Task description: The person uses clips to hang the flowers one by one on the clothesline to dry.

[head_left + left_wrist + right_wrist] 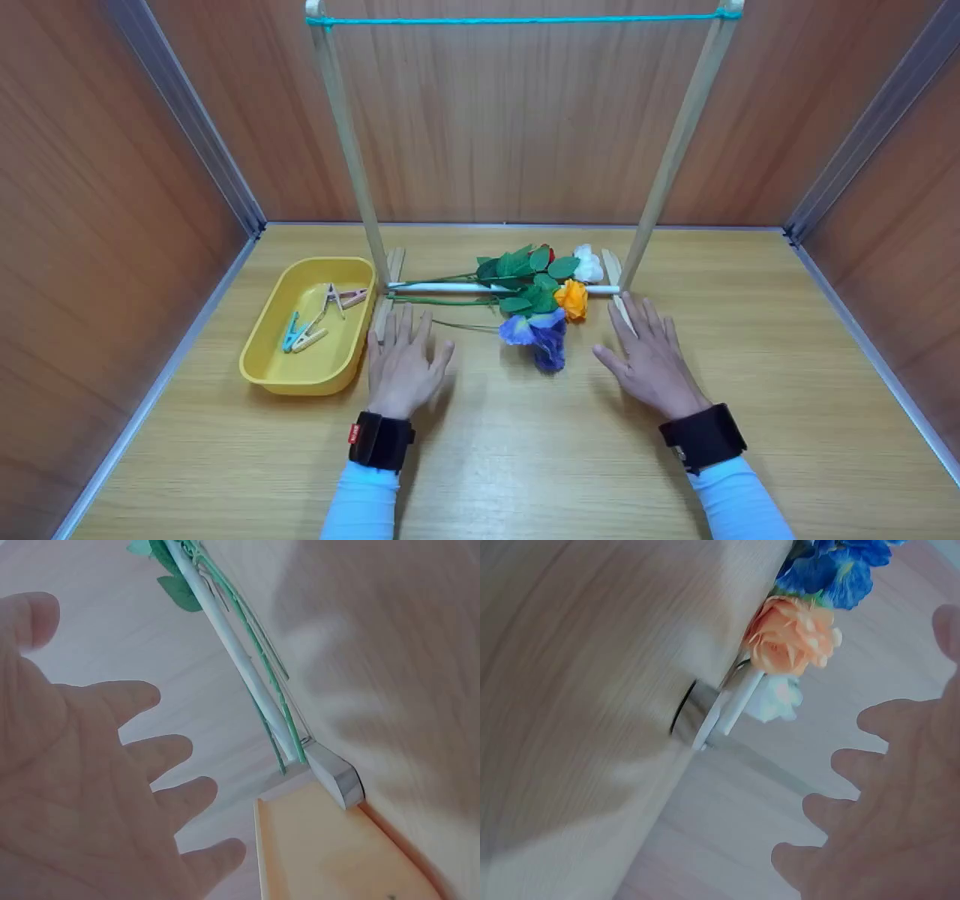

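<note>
My left hand (405, 371) is spread palm down in front of the stand's left foot, just right of a yellow tray (259, 367); it holds nothing. On the other side, my right hand (656, 364) has its fingers spread near the stand's right foot, also holding nothing. Between them lie artificial flowers with green stems: a blue-purple flower (549, 341), an orange flower (572, 300), a white flower (588, 264) and a red flower (551, 255), mostly hidden by leaves. Some stems lie along the stand's white crossbar (442, 286).
Two wooden posts (345, 135) rise from the feet, with a turquoise string (517, 20) tied across their tops. Inside the tray are several clothespins, among them a blue clothespin (292, 332). Wood-grain walls (510, 135) enclose the back and sides of the table.
</note>
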Tool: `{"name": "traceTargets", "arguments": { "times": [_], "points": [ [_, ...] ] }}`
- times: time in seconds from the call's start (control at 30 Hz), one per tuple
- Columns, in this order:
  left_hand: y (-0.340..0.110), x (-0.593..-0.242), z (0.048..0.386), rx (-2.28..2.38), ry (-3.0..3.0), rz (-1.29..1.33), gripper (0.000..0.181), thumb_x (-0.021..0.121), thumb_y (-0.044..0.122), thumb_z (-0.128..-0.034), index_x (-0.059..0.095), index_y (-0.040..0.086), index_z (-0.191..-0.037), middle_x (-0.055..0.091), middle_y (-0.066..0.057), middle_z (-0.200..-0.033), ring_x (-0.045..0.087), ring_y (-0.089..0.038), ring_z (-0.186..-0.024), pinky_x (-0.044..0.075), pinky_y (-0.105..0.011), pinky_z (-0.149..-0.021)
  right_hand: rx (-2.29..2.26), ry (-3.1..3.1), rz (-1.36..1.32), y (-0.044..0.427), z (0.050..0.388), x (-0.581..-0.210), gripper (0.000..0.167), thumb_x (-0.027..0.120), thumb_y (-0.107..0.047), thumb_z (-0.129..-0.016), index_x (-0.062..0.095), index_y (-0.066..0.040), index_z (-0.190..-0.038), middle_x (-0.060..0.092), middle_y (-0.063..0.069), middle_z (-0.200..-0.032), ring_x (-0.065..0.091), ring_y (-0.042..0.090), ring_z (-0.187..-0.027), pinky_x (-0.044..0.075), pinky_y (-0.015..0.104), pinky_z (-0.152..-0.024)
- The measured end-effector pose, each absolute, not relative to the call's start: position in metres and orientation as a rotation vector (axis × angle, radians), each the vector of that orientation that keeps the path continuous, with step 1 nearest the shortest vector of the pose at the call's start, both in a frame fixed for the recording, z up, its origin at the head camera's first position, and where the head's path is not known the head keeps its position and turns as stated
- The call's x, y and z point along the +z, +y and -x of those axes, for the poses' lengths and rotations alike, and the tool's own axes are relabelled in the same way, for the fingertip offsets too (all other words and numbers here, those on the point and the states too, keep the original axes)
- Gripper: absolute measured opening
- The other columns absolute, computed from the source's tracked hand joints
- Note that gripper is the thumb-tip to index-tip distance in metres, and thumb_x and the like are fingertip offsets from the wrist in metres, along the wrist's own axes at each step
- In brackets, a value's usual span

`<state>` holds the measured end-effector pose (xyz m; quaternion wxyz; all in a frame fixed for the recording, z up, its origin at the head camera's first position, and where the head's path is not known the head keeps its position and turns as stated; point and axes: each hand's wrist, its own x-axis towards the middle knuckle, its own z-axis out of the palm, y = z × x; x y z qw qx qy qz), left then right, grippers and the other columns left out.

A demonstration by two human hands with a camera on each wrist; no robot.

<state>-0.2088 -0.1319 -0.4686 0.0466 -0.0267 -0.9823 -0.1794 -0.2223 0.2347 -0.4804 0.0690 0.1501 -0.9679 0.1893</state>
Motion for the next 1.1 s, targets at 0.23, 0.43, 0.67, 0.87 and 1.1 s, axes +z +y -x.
{"name": "traceTargets", "arguments": {
  "times": [0.23, 0.43, 0.67, 0.87, 1.1],
  "points": [
    [-0.137, -0.461, 0.208, -0.627, -3.014, 0.071, 0.068, 0.038, 0.054, -0.1078, 0.039, 0.009, -0.159, 0.023, -0.022, -0.168, 0.016, -0.043, -0.156, 0.010, -0.062, -0.125, 0.614, -2.871, -0.579, 0.219, 0.226, -0.479, 0.073, 0.052, -0.046, -0.106, 0.030, -0.002, -0.160, 0.014, 0.018, -0.171, 0.010, 0.044, -0.157, 0.011, 0.064, -0.124],
    [-0.142, -0.454, 0.209, -0.751, -2.984, 0.133, 0.064, 0.039, 0.048, -0.1094, 0.044, 0.003, -0.155, 0.032, -0.025, -0.163, 0.027, -0.044, -0.153, 0.019, -0.061, -0.123, 0.673, -2.806, -0.705, 0.204, 0.231, -0.472, 0.069, 0.057, -0.041, -0.105, 0.036, -0.002, -0.158, 0.025, 0.016, -0.169, 0.019, 0.041, -0.156, 0.018, 0.058, -0.125],
    [-0.151, -0.444, 0.208, -0.894, -2.893, 0.196, 0.058, 0.041, 0.040, -0.1112, 0.047, -0.003, -0.151, 0.039, -0.030, -0.158, 0.035, -0.047, -0.147, 0.025, -0.059, -0.122, 0.740, -2.772, -0.793, 0.188, 0.236, -0.463, 0.070, 0.057, -0.046, -0.105, 0.040, -0.001, -0.156, 0.035, 0.016, -0.165, 0.027, 0.037, -0.154, 0.026, 0.056, -0.123],
    [-0.158, -0.435, 0.207, -0.877, -2.875, 0.238, 0.056, 0.042, 0.036, -0.1115, 0.049, -0.005, -0.148, 0.043, -0.031, -0.154, 0.039, -0.047, -0.145, 0.028, -0.059, -0.121, 0.721, -2.712, -0.885, 0.175, 0.241, -0.455, 0.065, 0.058, -0.044, -0.105, 0.047, -0.002, -0.153, 0.043, 0.017, -0.160, 0.037, 0.037, -0.149, 0.031, 0.054, -0.121],
    [-0.166, -0.426, 0.204, -0.780, -2.806, 0.304, 0.050, 0.049, 0.029, -0.1096, 0.056, -0.010, -0.140, 0.050, -0.034, -0.148, 0.046, -0.049, -0.139, 0.036, -0.061, -0.115, 0.653, -2.566, -1.026, 0.155, 0.247, -0.449, 0.060, 0.064, -0.037, -0.103, 0.054, 0.003, -0.146, 0.052, 0.021, -0.151, 0.048, 0.039, -0.140, 0.040, 0.054, -0.115]
  ]
}}
